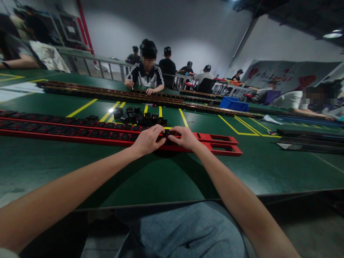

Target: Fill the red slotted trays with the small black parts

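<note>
Two long red rails [227, 148] lie side by side on the green table, with rows of black square parts [75, 132] set in them. My left hand [150, 139] and my right hand [185, 138] meet over the rails near their right end. Between the fingertips of both hands is a small black part [167, 132], its details too small to make out. Just behind the rails sits a loose pile of black parts [131, 116]. The rails' right end shows open rectangular slots.
Long brown rails [113, 95] cross the table farther back, where a person [146, 71] sits with both hands over them. A blue bin [233, 104] stands behind to the right. Dark strips [311, 144] lie at the right. Yellow tape lines [225, 124] mark the tabletop [268, 165].
</note>
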Motion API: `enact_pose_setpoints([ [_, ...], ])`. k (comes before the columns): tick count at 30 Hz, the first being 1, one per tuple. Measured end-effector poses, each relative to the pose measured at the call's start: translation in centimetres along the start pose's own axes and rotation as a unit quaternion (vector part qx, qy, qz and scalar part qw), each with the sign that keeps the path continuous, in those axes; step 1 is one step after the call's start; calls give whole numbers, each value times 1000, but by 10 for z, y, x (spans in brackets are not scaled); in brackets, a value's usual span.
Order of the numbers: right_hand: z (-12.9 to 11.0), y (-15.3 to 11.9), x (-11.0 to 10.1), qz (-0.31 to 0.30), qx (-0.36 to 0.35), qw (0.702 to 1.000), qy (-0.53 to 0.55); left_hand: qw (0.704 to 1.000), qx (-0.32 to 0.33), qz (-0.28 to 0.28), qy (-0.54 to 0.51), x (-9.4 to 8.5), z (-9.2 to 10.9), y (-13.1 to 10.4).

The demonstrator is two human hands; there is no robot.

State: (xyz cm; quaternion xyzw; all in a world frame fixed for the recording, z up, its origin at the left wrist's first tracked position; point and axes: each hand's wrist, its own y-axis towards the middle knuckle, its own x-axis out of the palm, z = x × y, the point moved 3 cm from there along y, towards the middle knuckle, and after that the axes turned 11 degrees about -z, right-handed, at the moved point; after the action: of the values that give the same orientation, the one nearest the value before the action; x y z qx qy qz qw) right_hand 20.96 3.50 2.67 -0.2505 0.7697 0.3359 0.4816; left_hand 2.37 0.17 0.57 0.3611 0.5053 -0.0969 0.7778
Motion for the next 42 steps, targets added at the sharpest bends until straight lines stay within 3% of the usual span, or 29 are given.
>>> enact_pose_setpoints([
  [20, -4, 0, 0, 8, 24, 999, 21, 998, -7, -23, 62, 3, -1, 4],
  [34, -10, 0, 2, -19, 31, 999, 36, 993, 15, -30, 114, 7, -2, 4],
  [42, -10, 1, 3, -29, 36, 999, 28, 997, 17, -25, 69, 5, -4, 3],
])
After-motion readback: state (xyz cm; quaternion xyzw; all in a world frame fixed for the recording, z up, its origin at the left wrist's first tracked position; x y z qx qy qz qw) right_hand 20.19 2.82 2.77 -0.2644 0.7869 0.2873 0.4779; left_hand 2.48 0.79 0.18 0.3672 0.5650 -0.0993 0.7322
